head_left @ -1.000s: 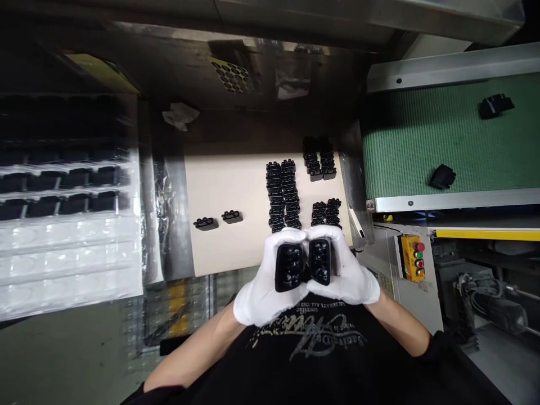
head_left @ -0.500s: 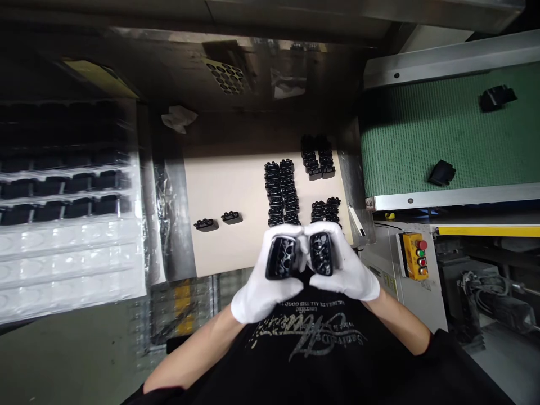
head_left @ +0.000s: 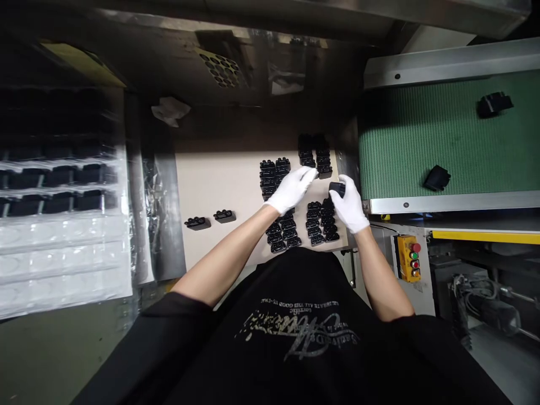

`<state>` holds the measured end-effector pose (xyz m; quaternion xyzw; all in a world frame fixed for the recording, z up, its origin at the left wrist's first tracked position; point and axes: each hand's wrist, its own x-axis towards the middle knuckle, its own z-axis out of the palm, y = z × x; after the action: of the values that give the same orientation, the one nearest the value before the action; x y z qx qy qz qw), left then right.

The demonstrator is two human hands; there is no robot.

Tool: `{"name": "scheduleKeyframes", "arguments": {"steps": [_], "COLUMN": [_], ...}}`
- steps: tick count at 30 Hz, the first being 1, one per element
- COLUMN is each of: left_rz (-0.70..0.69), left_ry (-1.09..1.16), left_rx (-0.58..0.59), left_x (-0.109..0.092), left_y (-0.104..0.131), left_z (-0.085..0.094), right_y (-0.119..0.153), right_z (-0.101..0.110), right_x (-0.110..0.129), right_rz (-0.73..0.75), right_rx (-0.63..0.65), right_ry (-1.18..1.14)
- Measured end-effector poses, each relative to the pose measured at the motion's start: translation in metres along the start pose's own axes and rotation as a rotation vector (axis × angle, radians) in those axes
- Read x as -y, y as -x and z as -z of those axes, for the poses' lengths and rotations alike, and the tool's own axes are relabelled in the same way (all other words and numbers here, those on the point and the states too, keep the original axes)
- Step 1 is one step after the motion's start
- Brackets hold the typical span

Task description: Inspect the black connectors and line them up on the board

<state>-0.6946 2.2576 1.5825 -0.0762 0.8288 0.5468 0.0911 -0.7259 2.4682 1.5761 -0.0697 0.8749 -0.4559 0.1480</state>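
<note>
White gloves cover both hands. My right hand [head_left: 349, 205] grips a black plastic part [head_left: 336, 188] between thumb and fingers, just above the lower right block of similar black parts [head_left: 321, 222]. My left hand [head_left: 292, 189] reaches over a longer double row of black parts [head_left: 283, 229]. Its fingers are drawn together, with the tips at the lower end of the upper right block of parts [head_left: 324, 160]; whatever they hold is hidden beneath the glove. Two single black parts [head_left: 197, 223] stand apart on the left of the pale board [head_left: 236, 180].
Clear plastic trays [head_left: 63, 242], partly filled with black parts, lie at the left. On the right, a green conveyor belt [head_left: 396, 140] carries two black pieces. Below it hangs a yellow button box [head_left: 409, 259]. A crumpled white scrap [head_left: 171, 111] lies behind the board.
Both hands have moved from in front of my chest forward over the board and apart. The right still holds a black part; the one in the left is no longer visible.
</note>
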Motion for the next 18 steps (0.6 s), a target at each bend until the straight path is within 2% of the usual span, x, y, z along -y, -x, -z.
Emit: {"name": "scheduleKeyframes", "arguments": {"steps": [3, 7, 9, 12, 18], "left_rz": [0.026, 0.094, 0.081, 0.032, -0.05], "left_ry": [-0.451, -0.688, -0.746, -0.777, -0.656], "left_rx": [0.131, 0.251, 0.287, 0.344, 0.379], "left_x": [0.008, 0.021, 0.027, 0.035, 0.049], "left_y": [-0.038, -0.049, -0.047, -0.046, -0.042], "left_z": [-0.025, -0.05, -0.056, -0.058, -0.056], "right_y": [-0.037, -0.061, -0.064, -0.062, -0.048], "right_z": [-0.012, -0.021, -0.022, -0.023, -0.02], "right_x": [-0.018, -0.037, -0.045, -0.053, -0.059], "right_rz": [0.042, -0.021, -0.018, 0.01, 0.038], "right_rx": [0.083, 0.288, 0.352, 0.371, 0.389], "right_ry": [0.466, 0.7, 0.718, 0.669, 0.448]}}
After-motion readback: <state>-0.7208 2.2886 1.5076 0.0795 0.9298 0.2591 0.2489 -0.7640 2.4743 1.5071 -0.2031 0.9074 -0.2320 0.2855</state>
